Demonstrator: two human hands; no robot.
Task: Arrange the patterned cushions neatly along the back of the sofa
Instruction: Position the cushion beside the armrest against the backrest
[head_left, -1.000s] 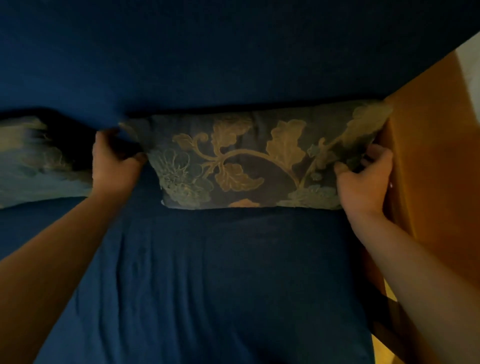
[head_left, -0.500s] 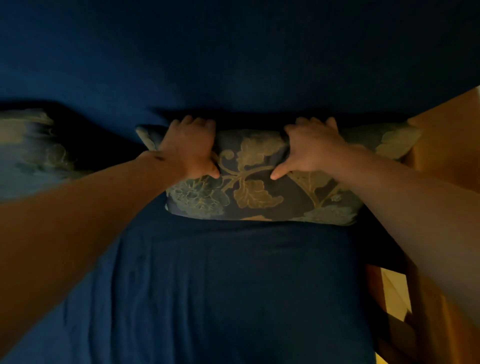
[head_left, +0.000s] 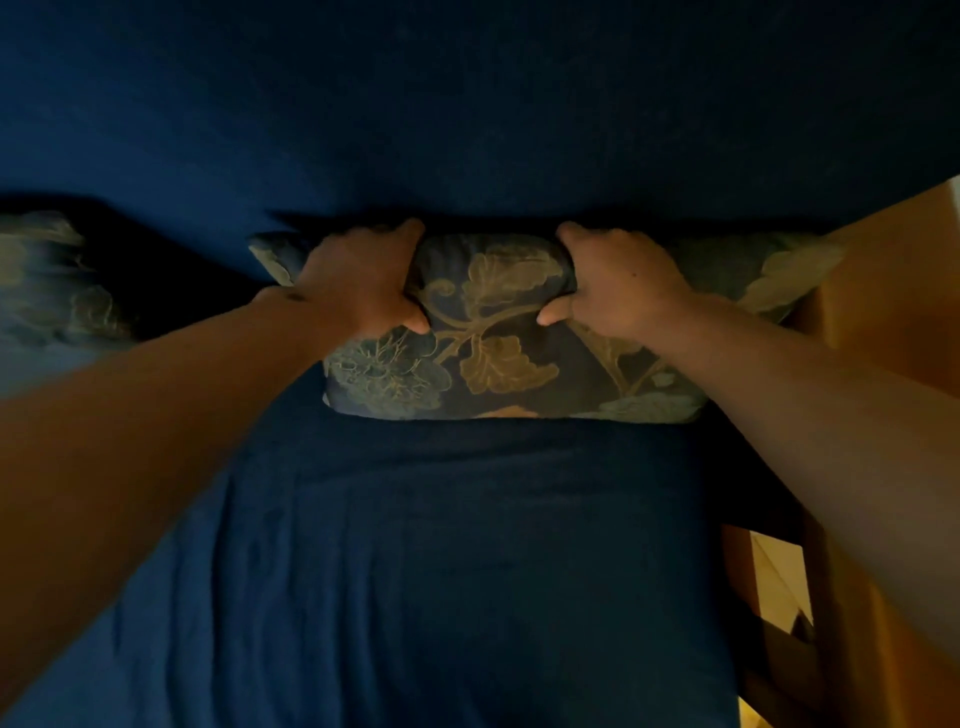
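Cushion (head_left: 498, 332) at frame centre is gripped along its top edge by both hands (head_left: 363, 286) (head_left: 618, 286); even pressure should be applied so it is seated squarely against the sofa back (head_left: 467, 130).

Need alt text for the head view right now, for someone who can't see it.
Both hands, left hand and right hand, grip the top edge of a floral cushion standing against the dark blue sofa back. A second floral cushion sits blurred at far left.
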